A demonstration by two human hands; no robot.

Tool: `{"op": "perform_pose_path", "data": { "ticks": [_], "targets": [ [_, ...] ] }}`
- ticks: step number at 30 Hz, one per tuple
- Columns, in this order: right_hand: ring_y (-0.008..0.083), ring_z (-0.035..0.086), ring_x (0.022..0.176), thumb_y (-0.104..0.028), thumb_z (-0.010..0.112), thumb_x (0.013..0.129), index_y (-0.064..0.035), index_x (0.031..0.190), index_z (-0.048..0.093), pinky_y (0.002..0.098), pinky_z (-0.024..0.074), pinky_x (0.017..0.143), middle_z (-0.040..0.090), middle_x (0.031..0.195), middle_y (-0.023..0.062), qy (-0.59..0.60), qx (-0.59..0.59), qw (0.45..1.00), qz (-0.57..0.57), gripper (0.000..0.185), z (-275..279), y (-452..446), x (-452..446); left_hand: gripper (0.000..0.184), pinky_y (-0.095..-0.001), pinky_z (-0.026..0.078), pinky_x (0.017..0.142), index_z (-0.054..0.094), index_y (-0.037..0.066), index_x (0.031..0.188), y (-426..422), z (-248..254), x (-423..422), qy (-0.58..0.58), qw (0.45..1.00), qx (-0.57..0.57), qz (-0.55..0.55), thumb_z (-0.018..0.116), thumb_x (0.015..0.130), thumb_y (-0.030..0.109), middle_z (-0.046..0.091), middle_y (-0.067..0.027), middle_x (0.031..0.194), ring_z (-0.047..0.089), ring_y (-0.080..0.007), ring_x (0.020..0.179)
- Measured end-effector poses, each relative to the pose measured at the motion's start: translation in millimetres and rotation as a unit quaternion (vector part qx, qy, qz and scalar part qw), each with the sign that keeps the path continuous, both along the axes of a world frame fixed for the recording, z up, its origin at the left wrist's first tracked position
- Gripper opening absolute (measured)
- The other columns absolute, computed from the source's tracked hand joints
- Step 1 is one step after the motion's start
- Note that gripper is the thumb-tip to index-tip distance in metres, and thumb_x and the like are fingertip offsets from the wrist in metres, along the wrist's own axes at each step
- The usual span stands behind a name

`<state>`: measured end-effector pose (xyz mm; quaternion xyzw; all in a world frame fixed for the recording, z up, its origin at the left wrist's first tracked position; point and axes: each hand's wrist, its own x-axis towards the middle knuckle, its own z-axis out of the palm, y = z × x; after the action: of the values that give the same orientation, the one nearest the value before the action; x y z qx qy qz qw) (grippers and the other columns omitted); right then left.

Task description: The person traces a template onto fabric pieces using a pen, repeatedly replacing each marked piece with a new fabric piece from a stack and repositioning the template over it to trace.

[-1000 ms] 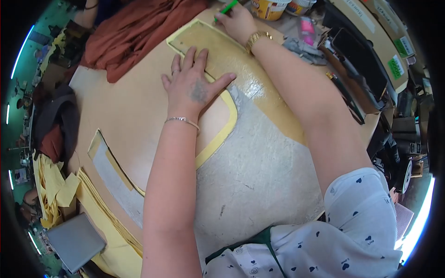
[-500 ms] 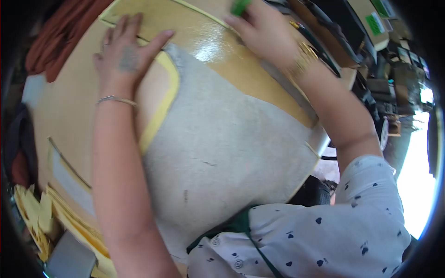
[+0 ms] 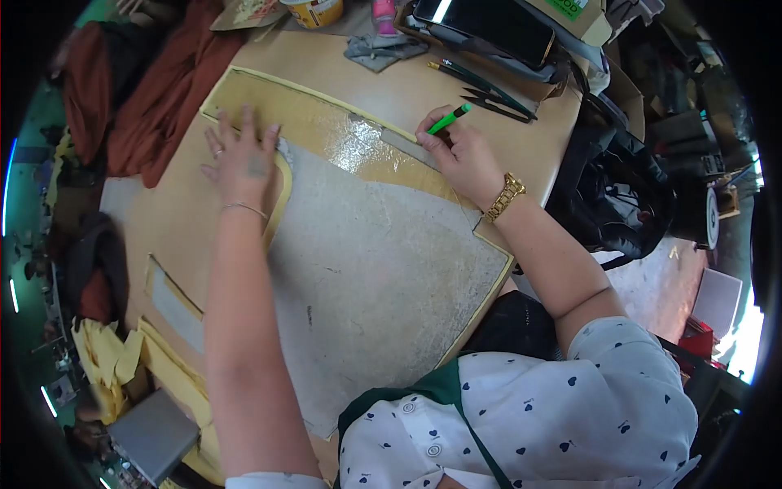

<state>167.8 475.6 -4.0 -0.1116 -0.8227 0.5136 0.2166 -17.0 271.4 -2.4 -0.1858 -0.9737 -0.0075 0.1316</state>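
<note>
My left hand (image 3: pixel 243 159) lies flat with fingers spread, pressing on the left part of a glossy tan template (image 3: pixel 305 130). My right hand (image 3: pixel 464 155) pinches a green pen (image 3: pixel 448 120) at the template's far edge, beside a narrow grey strip (image 3: pixel 403 147). The pen's tip is hidden by my fingers. Under the template lies a large grey sheet (image 3: pixel 383 269) with a curved left side. A yellow border (image 3: pixel 281 196) shows along that curve and around the outer edges.
Beyond my right hand are black scissors (image 3: pixel 495 104), a dark phone (image 3: pixel 489 28) and a grey rag (image 3: pixel 383 51). A yellow tub (image 3: pixel 314 11) stands at the back. Rust-coloured cloth (image 3: pixel 175 90) lies left, yellow sheets (image 3: pixel 106 359) lower left. A black bag (image 3: pixel 611 187) is right.
The view has shifted, showing more of the table's far side. My right hand has moved along the template's far edge towards its right end, still with the green pen. My left hand stays pressed flat.
</note>
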Motion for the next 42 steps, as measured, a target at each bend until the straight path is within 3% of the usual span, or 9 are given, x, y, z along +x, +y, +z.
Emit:
{"op": "perform_pose_path", "data": {
  "ticks": [2,4,6,16,22,28,36,38,42],
  "targets": [
    [0.0274,0.054,0.064,-0.011,0.053,0.079,-0.005,0.082,0.046,0.0335,0.0426,0.058,0.053,0.069,0.0124,-0.001,0.002,1.0,0.001,0.01,1.4,1.1,2.9,0.055,-0.058,0.021,0.093,0.042,0.015,0.12,20.8,14.5,40.2,0.038,0.994,-0.057,-0.084,0.049,0.075,0.047,0.03,-0.0095,0.132,0.023,-0.0295,0.123],
    [0.031,0.054,0.066,-0.011,0.053,0.079,-0.0052,0.082,0.046,0.0355,0.0427,0.059,0.054,0.07,0.0141,-0.003,0.011,1.0,0.005,0.01,1.2,2.4,2.3,0.05,-0.0545,0.03,0.087,0.049,0.014,0.112,47.8,32.1,96.2,-0.143,0.967,0.05,-0.205,0.059,0.07,0.04,0.043,-0.0084,0.121,0.036,-0.0278,0.115],
    [0.0263,0.054,0.063,-0.009,0.054,0.078,-0.0042,0.083,0.048,0.0321,0.0433,0.059,0.054,0.071,0.0116,0.006,0.034,0.999,-0.007,0.009,-1.4,2.2,0.6,0.051,-0.0476,0.036,0.083,0.053,0.009,0.106,69.4,41.4,148.9,-0.136,0.96,0.046,-0.241,0.062,0.067,0.04,0.049,-0.0084,0.112,0.045,-0.0256,0.105],
    [0.0337,0.054,0.061,-0.013,0.056,0.076,-0.0028,0.086,0.049,0.0389,0.0433,0.055,0.055,0.069,0.0174,0.013,0.042,0.998,0.035,0.016,-0.2,37.2,71.9,0.064,-0.0416,0.039,0.081,0.054,0.006,0.106,83.5,35.4,172.2,-0.151,0.963,0.009,-0.222,0.067,0.058,0.046,0.048,-0.0093,0.114,0.045,-0.0229,0.106],
    [0.0312,0.056,0.062,-0.016,0.055,0.077,-0.005,0.084,0.05,0.0364,0.043,0.055,0.055,0.067,0.0166,0.047,0.114,0.991,0.046,0.015,1.3,21.7,18.2,0.07,-0.052,0.033,0.086,0.052,0.009,0.11,88.5,41.8,175.9,-0.198,0.963,-0.03,-0.182,0.065,0.057,0.052,0.045,-0.0065,0.119,0.046,-0.0228,0.107],
    [0.037,0.053,0.068,-0.016,0.052,0.075,-0.0009,0.088,0.049,0.0409,0.0422,0.06,0.055,0.072,0.0192,-0.122,0.156,0.969,0.146,0.02,44.4,55.7,130.6,0.07,-0.0594,0.026,0.088,0.049,0.012,0.114,90.5,52.0,182.0,-0.23,0.96,-0.046,-0.153,0.063,0.06,0.054,0.041,-0.0038,0.124,0.04,-0.022,0.114],
    [0.0343,0.051,0.076,-0.007,0.043,0.072,0.0003,0.081,0.052,0.0384,0.0413,0.069,0.054,0.074,0.0196,-0.01,0.103,0.984,0.145,0.014,40.1,33.5,127.4,0.048,-0.0471,0.034,0.087,0.051,0.004,0.107,8.1,7.0,235.1,-0.038,0.979,0.15,-0.135,0.059,0.072,0.036,0.048,-0.0153,0.112,0.042,-0.0312,0.106],
    [0.0343,0.051,0.078,-0.007,0.043,0.072,0.0002,0.081,0.053,0.0388,0.041,0.071,0.054,0.078,0.0198,-0.006,0.147,0.978,0.15,0.015,17.5,36.7,107.6,0.048,-0.04,0.036,0.087,0.05,-0.001,0.107,-60.6,3.3,243.4,0.03,0.986,0.118,-0.113,0.06,0.072,0.031,0.049,-0.0199,0.107,0.044,-0.0345,0.103],
    [0.0325,0.052,0.08,-0.011,0.048,0.071,-0.0007,0.083,0.055,0.0372,0.0414,0.072,0.054,0.082,0.0196,-0.032,0.23,0.968,0.099,0.017,1.3,36.1,64.5,0.05,-0.0396,0.039,0.081,0.049,-0.005,0.108,-188.7,20.8,297.0,0.058,0.972,0.087,0.21,0.06,0.074,0.029,0.049,-0.0236,0.105,0.05,-0.034,0.094]
  ]
}}
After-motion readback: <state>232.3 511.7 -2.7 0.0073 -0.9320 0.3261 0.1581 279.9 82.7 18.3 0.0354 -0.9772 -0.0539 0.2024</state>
